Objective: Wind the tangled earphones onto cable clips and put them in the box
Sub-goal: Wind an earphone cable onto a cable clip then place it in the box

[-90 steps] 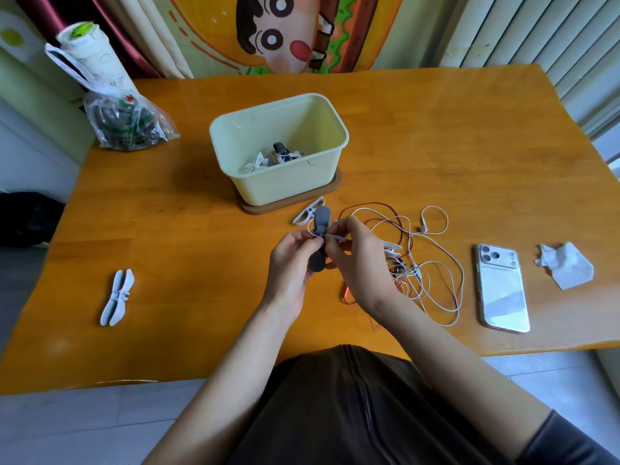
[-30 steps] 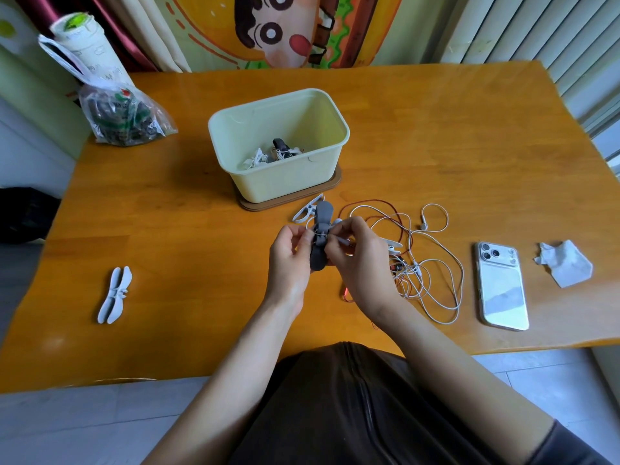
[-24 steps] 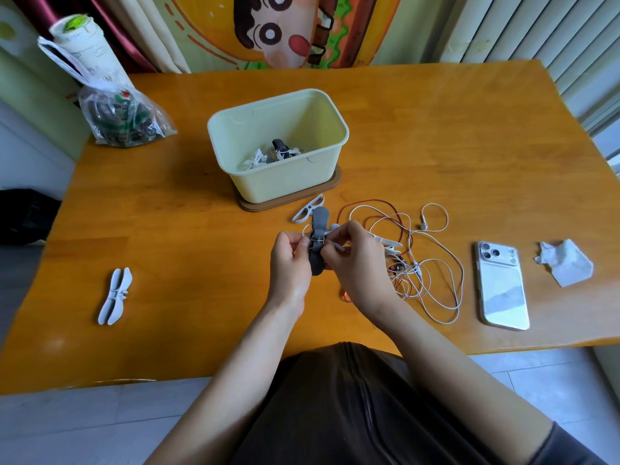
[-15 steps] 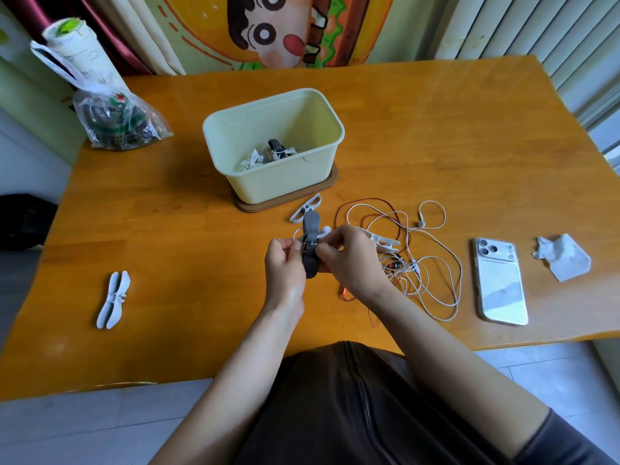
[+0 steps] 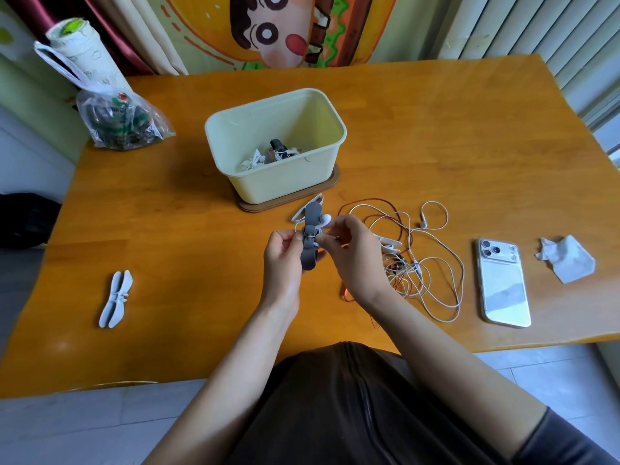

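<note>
Above the table's near middle I hold a grey cable clip (image 5: 309, 253) upright, with white earphone cable wound round its waist. My left hand (image 5: 283, 260) pinches the clip from the left. My right hand (image 5: 355, 256) pinches the cable and an earbud at the clip's right side. A tangle of white and red earphones (image 5: 416, 260) lies right of my hands. The pale green box (image 5: 235, 129) stands behind on a brown lid and holds wound earphones (image 5: 271, 154). A white clip (image 5: 116, 298) lies at the left, another white clip (image 5: 302, 211) behind the grey one.
A white phone (image 5: 503, 283) lies face down at the right, with a crumpled tissue (image 5: 567, 261) beyond it. A plastic bag (image 5: 117, 119) with a paper roll sits at the far left corner. The table's near edge runs just in front of my lap.
My hands have stayed together on the grey clip, shifting slightly left. My right hand has carried the white cable round the clip, and an earbud now shows beside the clip's top.
</note>
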Demonstrator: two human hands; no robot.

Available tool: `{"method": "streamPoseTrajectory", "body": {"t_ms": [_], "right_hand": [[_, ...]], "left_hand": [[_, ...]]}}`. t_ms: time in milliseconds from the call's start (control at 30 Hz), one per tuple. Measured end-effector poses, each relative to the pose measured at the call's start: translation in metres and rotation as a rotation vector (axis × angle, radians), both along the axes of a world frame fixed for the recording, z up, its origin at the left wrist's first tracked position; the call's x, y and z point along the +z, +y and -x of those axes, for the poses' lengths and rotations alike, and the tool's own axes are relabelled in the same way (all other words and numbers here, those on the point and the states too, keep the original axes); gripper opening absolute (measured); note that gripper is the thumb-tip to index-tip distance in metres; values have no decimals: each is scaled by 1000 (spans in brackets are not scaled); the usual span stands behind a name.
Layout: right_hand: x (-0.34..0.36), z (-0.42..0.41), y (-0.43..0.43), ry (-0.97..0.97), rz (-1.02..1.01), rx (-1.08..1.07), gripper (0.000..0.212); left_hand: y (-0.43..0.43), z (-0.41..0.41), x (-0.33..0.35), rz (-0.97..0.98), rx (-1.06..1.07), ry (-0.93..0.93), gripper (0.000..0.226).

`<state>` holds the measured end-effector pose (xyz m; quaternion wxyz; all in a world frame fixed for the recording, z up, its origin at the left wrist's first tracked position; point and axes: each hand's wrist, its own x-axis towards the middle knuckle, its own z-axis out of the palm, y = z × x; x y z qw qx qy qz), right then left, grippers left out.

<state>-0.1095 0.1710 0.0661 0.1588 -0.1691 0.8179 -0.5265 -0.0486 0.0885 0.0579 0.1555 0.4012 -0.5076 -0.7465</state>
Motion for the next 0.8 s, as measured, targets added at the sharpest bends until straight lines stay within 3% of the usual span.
{"method": "streamPoseTrajectory", "body": {"t_ms": [400, 633, 800], "right_hand": [[-5, 1, 2, 56, -5, -49, 13], [-7, 6, 6, 89, -19, -10, 7], [-3, 9, 4, 87, -29, 37, 10]], "left_hand": [[-2, 3, 8, -184, -1, 55, 4], [-4, 1, 5, -226, -57, 40, 22], [-6, 1, 3, -249, 18, 40, 35]]}}
